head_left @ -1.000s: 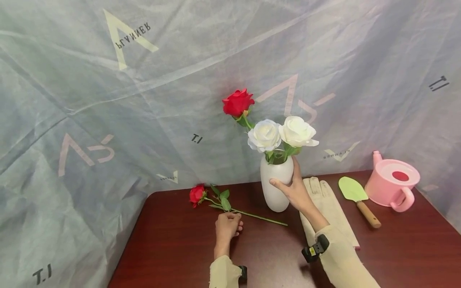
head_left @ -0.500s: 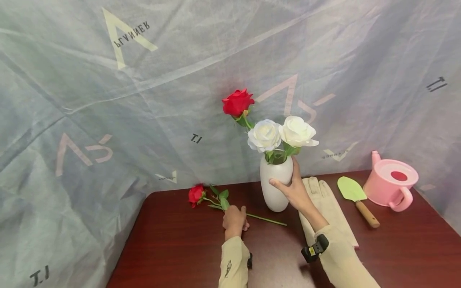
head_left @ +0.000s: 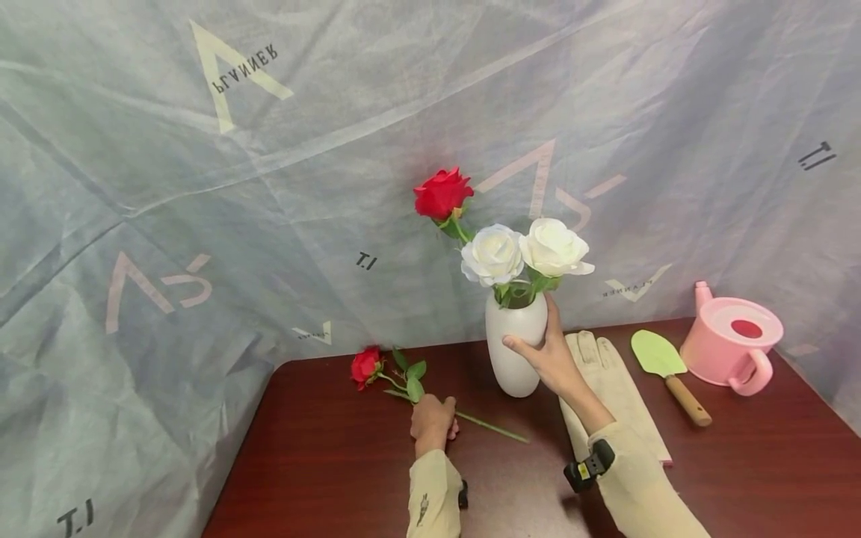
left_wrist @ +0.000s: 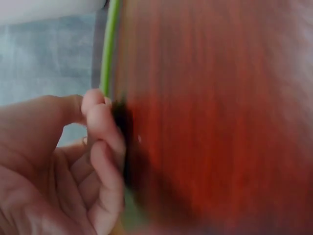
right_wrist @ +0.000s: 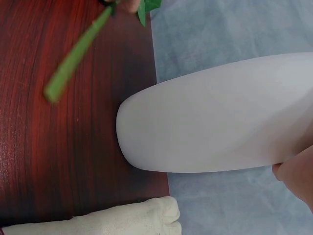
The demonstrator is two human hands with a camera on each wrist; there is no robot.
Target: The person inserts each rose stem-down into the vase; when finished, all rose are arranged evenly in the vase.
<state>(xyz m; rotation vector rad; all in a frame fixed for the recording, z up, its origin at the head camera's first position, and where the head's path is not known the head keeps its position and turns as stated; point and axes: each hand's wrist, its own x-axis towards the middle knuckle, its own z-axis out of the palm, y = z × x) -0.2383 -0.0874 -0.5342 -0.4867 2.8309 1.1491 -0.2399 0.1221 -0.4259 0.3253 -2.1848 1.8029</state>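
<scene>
A red rose (head_left: 366, 368) with green leaves lies along the table's left part. My left hand (head_left: 432, 422) pinches its stem just below the leaves; in the left wrist view the green stem (left_wrist: 110, 44) rises from between thumb and fingertips. The stem's cut end (right_wrist: 58, 88) shows in the right wrist view, left of the vase. My right hand (head_left: 554, 365) grips the side of a white vase (head_left: 509, 359), thumb across its front. The vase stands upright, holding another red rose (head_left: 444, 194) and two white roses (head_left: 494, 255). Some right fingers are hidden behind the vase.
Pale work gloves (head_left: 625, 403) lie under my right forearm. To their right is a trowel with a green blade (head_left: 658, 353) and wooden handle, then a pink watering can (head_left: 716, 351). A grey printed cloth (head_left: 303, 187) hangs behind the dark red table (head_left: 323, 456).
My left hand has slid right along the stem and turned over, taking hold of it. The stem's cut end has swung a little toward me. My right hand and the vase stay put.
</scene>
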